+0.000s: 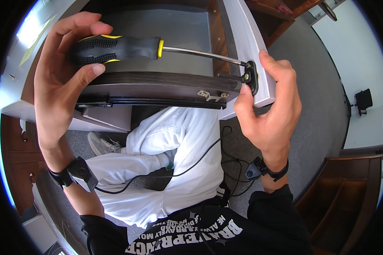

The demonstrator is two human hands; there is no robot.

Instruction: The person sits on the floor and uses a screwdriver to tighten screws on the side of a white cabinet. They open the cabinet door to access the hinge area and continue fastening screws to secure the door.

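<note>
My left hand is wrapped round the black and yellow handle of a screwdriver. Its metal shaft runs to the right, and the tip meets a screw at the upper end of a small black bracket. This bracket sits against the inner side of a pale drawer front. My right hand pinches the drawer front's edge at the bracket, thumb by the bracket and index finger on the outer face. The dark-sided drawer is pulled out, with a metal clip on its near side.
A black slide rail runs along the drawer's lower side. My legs in white trousers are folded below it. A black cable trails from a wrist camera across my lap. Brown wooden shelving stands at the right.
</note>
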